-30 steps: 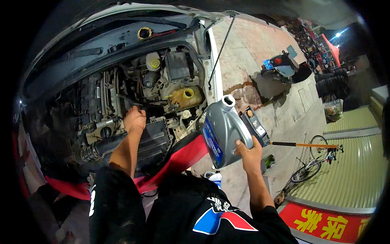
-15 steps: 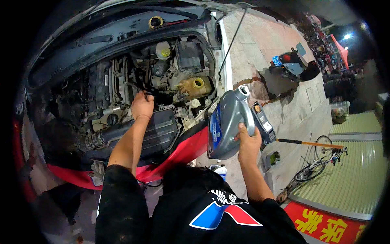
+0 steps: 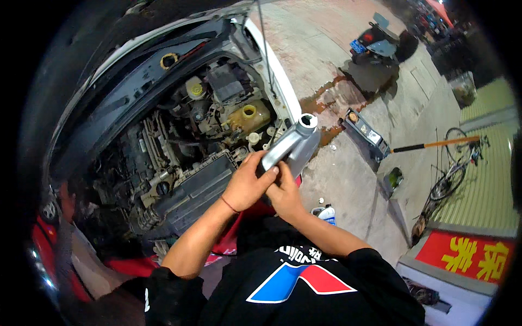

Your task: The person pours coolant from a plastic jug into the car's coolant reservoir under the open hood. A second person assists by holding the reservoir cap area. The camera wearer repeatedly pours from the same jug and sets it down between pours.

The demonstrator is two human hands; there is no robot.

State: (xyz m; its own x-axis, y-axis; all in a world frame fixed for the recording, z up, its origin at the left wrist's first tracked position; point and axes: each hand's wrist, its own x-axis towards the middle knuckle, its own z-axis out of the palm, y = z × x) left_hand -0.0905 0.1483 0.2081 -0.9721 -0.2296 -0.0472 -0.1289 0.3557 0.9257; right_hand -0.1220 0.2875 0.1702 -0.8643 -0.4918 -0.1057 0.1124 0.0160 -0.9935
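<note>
Both hands are gripping a grey motor-oil jug (image 3: 291,148), holding it up in front of the open engine bay (image 3: 179,157) of a white car. The left hand (image 3: 247,185) is wrapping over the jug's lower body from the engine side, fingers clenched across its face, while the right hand (image 3: 284,194) is cupping it from beneath. The jug is tilting, its uncapped spout (image 3: 308,120) pointing up and away, just beside the yellowish coolant reservoir (image 3: 249,115). On the paving to the right, a floor jack (image 3: 365,133) is lying near a bicycle (image 3: 454,163), and a scooter (image 3: 375,43) is standing farther off.
</note>
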